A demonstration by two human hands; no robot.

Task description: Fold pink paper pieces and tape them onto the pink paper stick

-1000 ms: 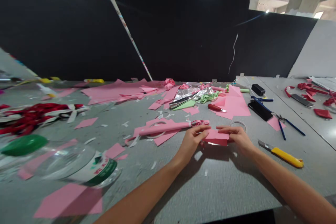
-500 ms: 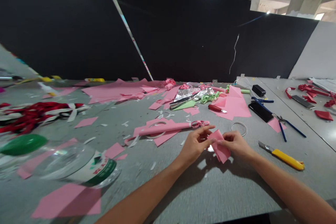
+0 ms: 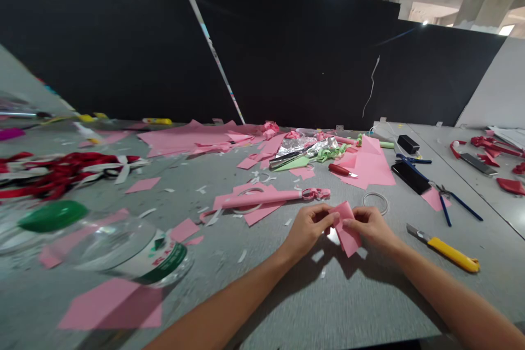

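A folded piece of pink paper (image 3: 348,232) is held up just above the grey table, pinched from both sides. My left hand (image 3: 310,225) grips its left edge between thumb and fingers. On the opposite edge, my right hand (image 3: 370,223) presses its thumb against the paper's face. Beyond my hands lies a rolled pink paper stick (image 3: 262,198) with a looped pink end, on top of flat pink pieces. A white ring (image 3: 381,202) rests behind my right hand. To the right is a yellow utility knife (image 3: 451,254) with its blade out.
Blue-handled pliers (image 3: 459,202), a black phone (image 3: 410,176) and a red-handled knife (image 3: 341,170) lie at the back right. A clear plastic bottle (image 3: 123,246) lies on its side at the left, near red and white ribbons (image 3: 69,172). Pink sheets (image 3: 188,139) and scraps cover much of the table.
The view has turned slightly left, so things appear shifted right. My left fingers have curled in closer on the pink paper; both hands still hold it.
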